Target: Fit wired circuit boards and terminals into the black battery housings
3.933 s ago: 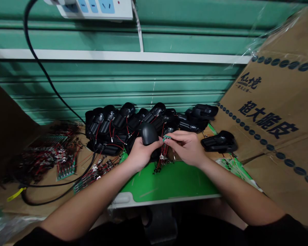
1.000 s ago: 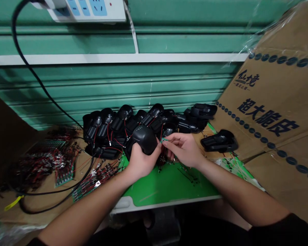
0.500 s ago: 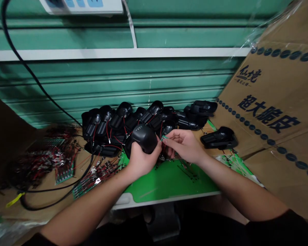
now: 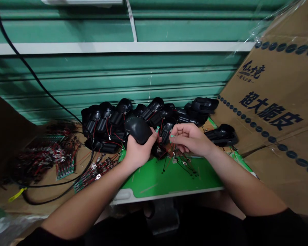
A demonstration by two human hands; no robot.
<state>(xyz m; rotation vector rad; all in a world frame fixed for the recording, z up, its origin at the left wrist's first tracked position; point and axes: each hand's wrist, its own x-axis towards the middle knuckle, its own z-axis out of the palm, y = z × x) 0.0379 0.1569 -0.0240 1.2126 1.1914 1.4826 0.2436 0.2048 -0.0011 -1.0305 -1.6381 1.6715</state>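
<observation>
Gripping a black plastic shell in the left hand, the right hand pinches red wires over a green mat, green metal shutter behind.

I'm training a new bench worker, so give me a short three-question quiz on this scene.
1. Which hand grips the black plastic shell, left or right?
2. True or false: loose wires lie on the green mat.
3. The slatted shutter behind the row of black housings is: A) green, B) red, C) white.

Key: 1. The left hand. 2. True. 3. A.
</observation>
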